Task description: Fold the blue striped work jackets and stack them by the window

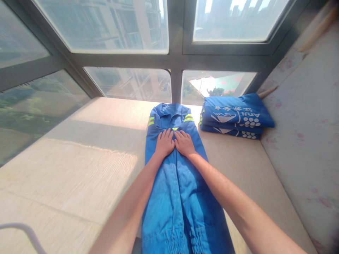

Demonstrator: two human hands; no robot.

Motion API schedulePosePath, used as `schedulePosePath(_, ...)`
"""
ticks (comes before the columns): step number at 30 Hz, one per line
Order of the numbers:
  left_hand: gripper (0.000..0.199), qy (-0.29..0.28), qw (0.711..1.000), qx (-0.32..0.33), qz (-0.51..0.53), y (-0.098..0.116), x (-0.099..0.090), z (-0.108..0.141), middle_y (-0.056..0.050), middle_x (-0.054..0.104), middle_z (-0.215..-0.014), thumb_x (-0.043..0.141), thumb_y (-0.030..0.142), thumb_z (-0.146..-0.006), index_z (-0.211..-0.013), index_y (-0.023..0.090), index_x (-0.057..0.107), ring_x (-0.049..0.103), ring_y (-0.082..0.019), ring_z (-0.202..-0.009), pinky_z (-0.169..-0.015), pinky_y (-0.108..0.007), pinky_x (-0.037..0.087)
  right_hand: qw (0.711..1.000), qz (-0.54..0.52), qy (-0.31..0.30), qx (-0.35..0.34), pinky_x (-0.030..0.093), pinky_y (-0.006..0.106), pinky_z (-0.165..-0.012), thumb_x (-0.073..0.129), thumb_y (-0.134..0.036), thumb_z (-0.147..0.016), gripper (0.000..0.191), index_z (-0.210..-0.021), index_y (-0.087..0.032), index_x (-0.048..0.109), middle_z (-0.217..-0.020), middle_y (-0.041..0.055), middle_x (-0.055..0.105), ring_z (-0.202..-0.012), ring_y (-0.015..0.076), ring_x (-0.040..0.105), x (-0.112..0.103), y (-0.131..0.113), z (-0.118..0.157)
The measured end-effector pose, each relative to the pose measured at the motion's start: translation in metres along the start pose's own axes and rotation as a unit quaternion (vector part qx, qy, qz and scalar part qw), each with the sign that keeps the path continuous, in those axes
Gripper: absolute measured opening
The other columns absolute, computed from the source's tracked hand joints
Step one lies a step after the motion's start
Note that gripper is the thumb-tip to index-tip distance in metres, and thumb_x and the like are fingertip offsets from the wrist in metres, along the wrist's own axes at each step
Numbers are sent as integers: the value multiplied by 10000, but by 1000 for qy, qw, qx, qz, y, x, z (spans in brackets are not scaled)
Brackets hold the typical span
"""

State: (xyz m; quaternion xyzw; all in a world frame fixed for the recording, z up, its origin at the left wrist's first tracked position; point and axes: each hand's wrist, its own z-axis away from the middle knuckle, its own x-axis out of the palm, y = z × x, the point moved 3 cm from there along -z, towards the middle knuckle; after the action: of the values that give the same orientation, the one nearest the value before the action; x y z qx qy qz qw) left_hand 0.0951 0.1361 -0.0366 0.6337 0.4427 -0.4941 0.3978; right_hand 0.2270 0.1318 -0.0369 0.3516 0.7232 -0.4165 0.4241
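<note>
A blue work jacket [164, 190] lies lengthwise in front of me, its collar toward the window and its gathered elastic edge nearest me. Yellow-green stripes show near both shoulders. My left hand [165, 141] rests flat on the upper middle of the jacket, fingers stretched toward the collar. Beside it, my right hand [184, 142] also lies flat on the cloth, thumb side close to the left hand. Neither hand grips the fabric. The jacket's underside is hidden.
Folded blue garments with white printing [235, 114] are stacked at the right back, against the flowered wall [304, 120]. Grey-framed windows [176, 60] border the pale wooden surface [79, 169] at the back and left. A white curved cord [26, 231] lies at the lower left.
</note>
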Motion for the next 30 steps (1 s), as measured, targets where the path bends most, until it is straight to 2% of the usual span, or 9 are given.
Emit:
schedulePosePath(6,561,-9,1000,-6,-9,8,-4,14,-81,378,-1619,390,294,-959,-1505,189,460,343,-265,-1486,-1218,-463,249,1000,1,-9,1,289,431,-1138,385,-277,-1011,482,-1462,-164,511,-1517,90,521,-1424,284,389,-3,-4,12)
schedulePosePath(10,504,-11,1000,23,2,10,-27,23,-114,503,-1531,437,289,-942,-1425,187,541,448,-275,-1409,-1181,-448,317,1000,-3,-10,-5,289,430,-1140,391,-289,-1012,486,-1465,-160,511,-1519,89,518,-1424,286,389,-4,-9,29)
schedulePosePath(12,488,23,999,23,0,3,-46,12,-133,556,-1473,435,252,-932,-1397,165,558,467,-275,-1387,-1187,-442,309,1000,-6,-8,-8,284,429,-1146,390,-290,-1013,489,-1467,-154,511,-1522,91,515,-1428,285,385,-5,-12,35)
schedulePosePath(14,524,52,999,1,-17,-9,-62,-11,-178,523,-1492,424,209,-917,-1420,93,518,415,-298,-1426,-1206,-452,269,1000,-9,-8,-7,284,435,-1147,393,-289,-1013,489,-1466,-151,513,-1522,96,514,-1432,289,381,-7,-14,38)
schedulePosePath(16,586,27,999,-32,-33,-25,-66,-45,-229,420,-1559,431,185,-896,-1457,18,443,321,-329,-1481,-1211,-464,244,1000,-12,-11,-7,287,439,-1146,395,-287,-1012,490,-1467,-146,513,-1523,99,512,-1433,295,380,-10,-16,38)
schedulePosePath(19,614,-59,993,-94,-31,-49,-53,-97,-271,342,-1589,445,175,-875,-1460,-12,411,279,-361,-1498,-1186,-484,271,1000,-16,-15,-6,288,440,-1149,393,-287,-1012,495,-1472,-145,510,-1527,91,508,-1432,296,382,-13,-17,37)
schedulePosePath(23,545,-123,982,-144,-16,-74,-22,-140,-284,484,-1478,469,195,-859,-1382,46,510,451,-381,-1390,-1108,-537,371,1000,-22,-18,2,289,444,-1157,388,-292,-1013,502,-1485,-161,498,-1531,66,507,-1434,290,380,-12,-16,36)
schedulePosePath(27,504,-145,977,-155,-5,-85,-4,-152,-239,538,-1435,493,220,-860,-1351,116,533,484,-362,-1361,-1097,-564,383,999,-32,-24,2,288,450,-1164,396,-288,-1010,506,-1491,-170,495,-1532,63,504,-1440,294,376,-12,-16,36)
schedulePosePath(30,481,-121,983,-139,-2,-87,-14,-146,-213,561,-1408,513,223,-858,-1330,135,539,498,-342,-1340,-1100,-538,393,999,-36,-27,6,284,445,-1169,407,-282,-1005,509,-1493,-169,498,-1532,74,503,-1444,306,373,-13,-16,36)
